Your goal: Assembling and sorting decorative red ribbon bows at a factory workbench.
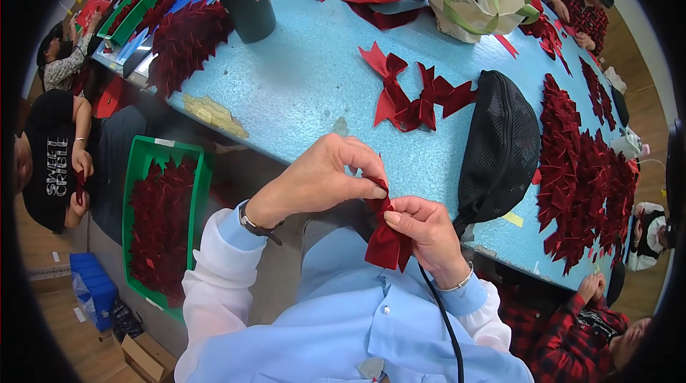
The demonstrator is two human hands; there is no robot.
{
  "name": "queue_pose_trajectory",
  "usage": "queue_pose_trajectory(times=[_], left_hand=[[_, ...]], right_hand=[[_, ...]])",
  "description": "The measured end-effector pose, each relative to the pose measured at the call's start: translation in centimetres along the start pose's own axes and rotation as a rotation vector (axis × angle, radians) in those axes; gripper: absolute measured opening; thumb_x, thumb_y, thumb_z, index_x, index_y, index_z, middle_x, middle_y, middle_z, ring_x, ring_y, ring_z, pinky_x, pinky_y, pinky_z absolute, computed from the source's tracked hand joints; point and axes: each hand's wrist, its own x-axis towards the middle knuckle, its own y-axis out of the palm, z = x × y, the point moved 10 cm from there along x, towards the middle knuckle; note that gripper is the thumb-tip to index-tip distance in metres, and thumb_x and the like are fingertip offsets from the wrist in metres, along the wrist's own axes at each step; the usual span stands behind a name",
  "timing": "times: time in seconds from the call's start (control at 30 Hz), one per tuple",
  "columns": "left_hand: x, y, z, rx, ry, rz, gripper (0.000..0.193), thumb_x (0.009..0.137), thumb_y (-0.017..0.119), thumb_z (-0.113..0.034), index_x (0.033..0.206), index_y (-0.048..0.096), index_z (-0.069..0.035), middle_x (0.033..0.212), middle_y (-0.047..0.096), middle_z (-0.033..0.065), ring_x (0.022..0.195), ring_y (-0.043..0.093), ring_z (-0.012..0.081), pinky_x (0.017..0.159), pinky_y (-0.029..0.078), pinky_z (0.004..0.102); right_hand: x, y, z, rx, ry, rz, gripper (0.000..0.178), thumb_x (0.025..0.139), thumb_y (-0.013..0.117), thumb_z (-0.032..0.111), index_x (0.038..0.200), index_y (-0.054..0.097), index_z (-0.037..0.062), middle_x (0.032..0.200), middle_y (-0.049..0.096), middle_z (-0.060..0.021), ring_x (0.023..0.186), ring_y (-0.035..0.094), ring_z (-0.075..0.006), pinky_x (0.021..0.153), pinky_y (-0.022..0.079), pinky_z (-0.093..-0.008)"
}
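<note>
A dark red velvet ribbon bow [388,241] is held in front of my chest, just off the table's near edge. My left hand [323,177] pinches its upper part between thumb and fingertips. Lower down, my right hand [427,234] grips the bow's middle with thumb and forefinger, and its tails hang below. Beyond my hands, several loose red bows [411,101] lie together on the blue table [307,90]. To the right of them rests a black mesh pouch [500,147].
Left of me stands a green crate [132,219] full of red bows. A dark green tumbler [243,4] and a cream bag [468,15] stand farther back. Piles of bows [582,176] cover the table's right side. Other people sit around, one [53,147] at left holding a bow.
</note>
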Motion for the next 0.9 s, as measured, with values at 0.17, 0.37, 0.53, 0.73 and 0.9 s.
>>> queue_pose_trajectory(times=[0.17,0.37,0.53,0.73,0.9], left_hand=[[-0.1,0.8,0.9,0.020,-0.176,0.063,0.010,0.069,0.072,-0.004,0.079,0.069,-0.004,0.076,0.065,0.0058,0.078,0.059,0.0150,0.073,0.046,0.0274],[0.0,0.8,0.6,0.126,-0.178,0.051,0.011,0.070,0.070,-0.006,0.080,0.069,-0.003,0.074,0.064,0.0070,0.073,0.059,0.0146,0.069,0.046,0.0272],[-0.6,0.2,1.3,0.077,-0.238,-0.023,0.010,0.070,0.069,-0.004,0.080,0.069,-0.002,0.072,0.065,0.0057,0.071,0.059,0.0120,0.065,0.046,0.0257],[-1.2,-0.6,2.1,-0.126,-0.282,-0.096,0.008,0.075,0.068,-0.004,0.082,0.068,0.001,0.071,0.065,0.0042,0.069,0.058,0.0071,0.060,0.045,0.0222],[-2.2,-2.5,2.7,-0.161,-0.336,-0.216,0.012,0.080,0.066,-0.006,0.089,0.065,0.002,0.071,0.064,0.0034,0.070,0.058,0.0050,0.062,0.045,0.0198]], right_hand=[[-0.1,0.3,0.1,-0.062,0.017,0.007,0.014,0.084,0.062,0.001,0.097,0.062,-0.0042,0.087,0.066,-0.0072,0.075,0.062,-0.0104,0.069,0.050,-0.0224],[0.0,0.3,0.2,-0.170,0.053,0.012,0.013,0.084,0.062,0.002,0.096,0.063,-0.0043,0.085,0.065,-0.0071,0.073,0.061,-0.0093,0.065,0.049,-0.0209],[-0.1,0.1,0.1,-0.195,0.085,-0.022,0.013,0.085,0.061,0.004,0.096,0.063,-0.0033,0.086,0.065,-0.0056,0.073,0.059,-0.0073,0.066,0.047,-0.0202],[-0.2,0.7,-0.2,0.008,-0.003,0.000,0.017,0.087,0.059,0.003,0.102,0.060,-0.0042,0.091,0.066,-0.0087,0.078,0.062,-0.0116,0.072,0.051,-0.0243],[-0.3,1.6,0.1,0.062,-0.026,0.008,0.019,0.089,0.057,0.005,0.105,0.058,-0.0038,0.094,0.065,-0.0076,0.082,0.062,-0.0121,0.076,0.050,-0.0251]])
